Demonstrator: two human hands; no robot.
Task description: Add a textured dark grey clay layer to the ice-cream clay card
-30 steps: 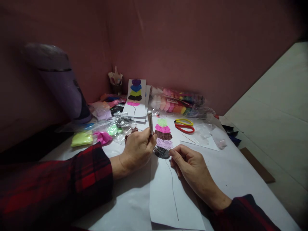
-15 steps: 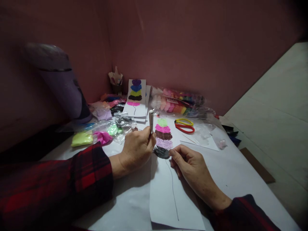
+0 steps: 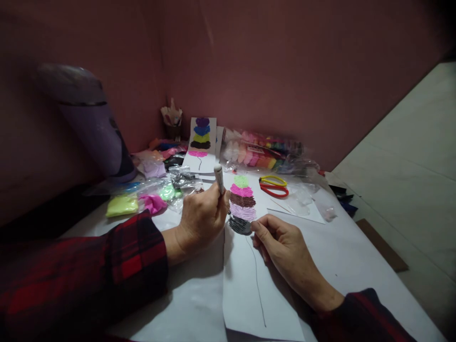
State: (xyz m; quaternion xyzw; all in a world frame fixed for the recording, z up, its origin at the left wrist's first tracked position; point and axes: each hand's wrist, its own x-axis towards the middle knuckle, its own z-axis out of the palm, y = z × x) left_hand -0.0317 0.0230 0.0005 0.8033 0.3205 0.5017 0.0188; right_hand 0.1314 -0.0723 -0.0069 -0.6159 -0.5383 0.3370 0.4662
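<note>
In my left hand (image 3: pixel 204 218) is a white marker pen (image 3: pixel 219 178), gripped upright with its lower end hidden by my fingers. Those fingers are beside the left edge of a flat dark grey clay piece (image 3: pixel 240 226) scored with lines. My right hand (image 3: pixel 278 242) pinches that piece's right edge between thumb and finger. The clay lies on a long white paper sheet (image 3: pixel 244 289). Above it on the sheet are textured clay bands in lilac (image 3: pixel 242 212), brown (image 3: pixel 243 200), pink (image 3: pixel 242 190) and light green (image 3: pixel 241 181). A thin drawn line (image 3: pixel 257 275) runs down below the grey piece.
Scissors (image 3: pixel 273 186) with yellow and red handles lie right of the bands, near a thin stick (image 3: pixel 280 205). Clay packets, yellow (image 3: pixel 122 206) and pink (image 3: pixel 153 203), sit at left. Behind are a finished card (image 3: pixel 202 164), bagged clay (image 3: pixel 249 154), a cup (image 3: pixel 173 130) and a purple container (image 3: pixel 92 128).
The marker's top has tilted left and lowered slightly. The grey piece's left side now shows more scored lines and looks less ragged. My right hand stays in nearly the same place.
</note>
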